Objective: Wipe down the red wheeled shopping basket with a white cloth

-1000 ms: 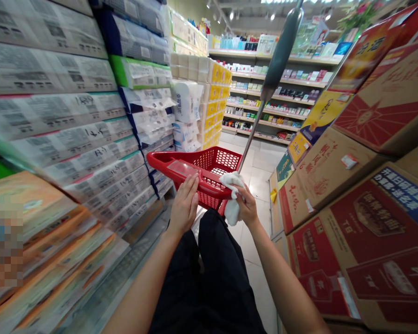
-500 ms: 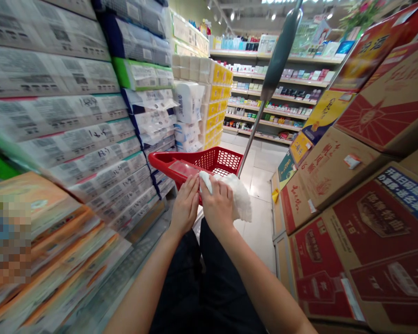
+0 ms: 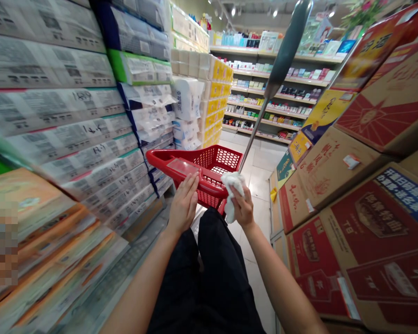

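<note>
A red plastic shopping basket [image 3: 181, 162] stands on the floor in front of my knees, its grey-handled pull rod [image 3: 282, 60] rising up to the right. My left hand [image 3: 184, 204] lies flat with fingers together on the basket's near rim. My right hand [image 3: 243, 206] is closed on a crumpled white cloth [image 3: 231, 185], pressing it against the basket's near right corner at the foot of the rod.
Stacked tissue and paper packs [image 3: 73, 120] wall the left side. Red and brown cartons [image 3: 365, 195] are piled on the right. The narrow tiled aisle [image 3: 261, 162] runs ahead to product shelves [image 3: 278, 93]. My dark trousers [image 3: 209, 278] fill the foreground.
My right hand has slid the white cloth from the middle of the basket's near rim, beside my left hand, back to the right corner. My left hand has stayed in place.
</note>
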The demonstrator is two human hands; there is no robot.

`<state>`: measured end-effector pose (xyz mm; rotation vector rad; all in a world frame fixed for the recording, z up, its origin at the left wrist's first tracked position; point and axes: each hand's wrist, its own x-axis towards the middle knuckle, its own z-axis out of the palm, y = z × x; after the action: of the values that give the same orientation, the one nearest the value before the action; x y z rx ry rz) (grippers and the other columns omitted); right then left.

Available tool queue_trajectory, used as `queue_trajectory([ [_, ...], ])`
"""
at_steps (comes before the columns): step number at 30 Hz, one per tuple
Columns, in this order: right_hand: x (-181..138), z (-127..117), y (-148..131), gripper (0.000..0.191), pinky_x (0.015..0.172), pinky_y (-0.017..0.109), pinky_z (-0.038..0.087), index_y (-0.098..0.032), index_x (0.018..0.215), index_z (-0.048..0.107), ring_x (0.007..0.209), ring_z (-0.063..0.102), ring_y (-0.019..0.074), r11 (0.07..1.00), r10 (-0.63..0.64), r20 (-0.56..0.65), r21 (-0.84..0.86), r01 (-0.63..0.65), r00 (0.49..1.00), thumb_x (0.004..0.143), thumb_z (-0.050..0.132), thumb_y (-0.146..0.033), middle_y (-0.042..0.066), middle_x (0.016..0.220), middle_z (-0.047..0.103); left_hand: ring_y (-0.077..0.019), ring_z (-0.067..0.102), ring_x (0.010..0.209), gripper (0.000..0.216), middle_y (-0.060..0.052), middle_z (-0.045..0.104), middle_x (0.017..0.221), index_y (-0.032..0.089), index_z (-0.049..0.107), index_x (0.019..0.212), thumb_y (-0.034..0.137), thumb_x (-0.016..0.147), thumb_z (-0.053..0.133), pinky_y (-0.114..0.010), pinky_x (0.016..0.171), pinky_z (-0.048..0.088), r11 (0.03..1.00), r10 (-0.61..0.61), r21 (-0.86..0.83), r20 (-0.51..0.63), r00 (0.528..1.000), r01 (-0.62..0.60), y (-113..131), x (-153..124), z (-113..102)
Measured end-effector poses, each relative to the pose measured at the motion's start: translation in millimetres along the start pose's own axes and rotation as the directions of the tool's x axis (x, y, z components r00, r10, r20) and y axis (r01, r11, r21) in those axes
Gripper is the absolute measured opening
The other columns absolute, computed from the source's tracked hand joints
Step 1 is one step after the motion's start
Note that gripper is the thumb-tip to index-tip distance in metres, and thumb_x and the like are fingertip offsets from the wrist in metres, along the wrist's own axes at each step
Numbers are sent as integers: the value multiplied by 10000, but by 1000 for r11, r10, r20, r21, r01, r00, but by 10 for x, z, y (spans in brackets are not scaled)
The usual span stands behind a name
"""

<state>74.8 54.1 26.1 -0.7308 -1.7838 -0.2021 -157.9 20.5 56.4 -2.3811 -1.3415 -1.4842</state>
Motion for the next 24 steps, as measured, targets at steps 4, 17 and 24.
queue_trajectory([
  [4,45,20,56,386,1115,491,445,-260,1350,580,1334,511,257,970,183,7,160,-182,983,1006,413,-206,98,1407,545,-206,255,1489,524,-70,349,1584,256,231,1551,238,1029,276,-489,1207,243,1000,-6,-9,-2,1000,6,-2,-8,1],
  [17,412,442,-951,325,1041,409,417,-257,1266,632,1199,542,240,872,59,213,-487,54,975,946,582,-226,40,1393,588,-211,260,1488,510,-83,346,1584,258,261,1542,246,1033,288,-492,1209,244,1000,3,-7,10,1000,-3,-64,-34,-7],
  [24,572,247,-886,384,945,376,464,-273,1349,575,1095,601,227,882,73,307,-463,82,949,967,544,-284,70,1355,607,-209,259,1488,514,-72,339,1589,261,239,1548,254,1035,263,-493,1208,244,1000,8,6,30,1000,-8,-53,-28,-32],
])
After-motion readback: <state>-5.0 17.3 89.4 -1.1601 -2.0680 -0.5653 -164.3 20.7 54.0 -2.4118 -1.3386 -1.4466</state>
